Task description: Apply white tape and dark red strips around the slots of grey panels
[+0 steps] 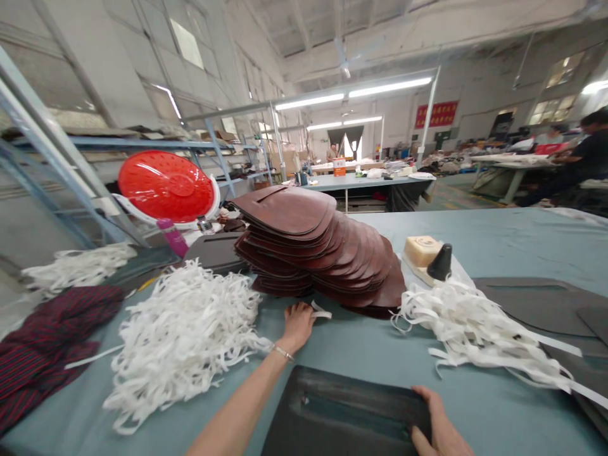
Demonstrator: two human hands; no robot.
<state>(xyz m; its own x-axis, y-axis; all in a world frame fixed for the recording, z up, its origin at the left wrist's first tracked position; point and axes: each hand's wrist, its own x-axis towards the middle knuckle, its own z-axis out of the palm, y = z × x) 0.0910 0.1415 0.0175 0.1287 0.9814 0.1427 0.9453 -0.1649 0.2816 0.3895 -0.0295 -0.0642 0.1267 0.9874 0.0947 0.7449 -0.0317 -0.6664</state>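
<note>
My left hand (pixel 297 322) reaches forward to the foot of a tall stack of dark red leather pieces (pixel 317 248), its fingers curled on a short white strip (pixel 321 312) lying there. My right hand (pixel 439 424) grips the right edge of a flat dark grey panel (pixel 344 410) that lies on the blue-grey table (pixel 361 345) right in front of me. The panel has a slot cut along its middle.
White strip heaps lie left (pixel 183 335) and right (pixel 470 329). Dark red striped cloth (pixel 42 345) sits far left, a red fan (pixel 166 187) behind it. A beige block and black cone (pixel 430 256) stand behind the stack. Dark panels (pixel 546 307) lie right; people work at far tables.
</note>
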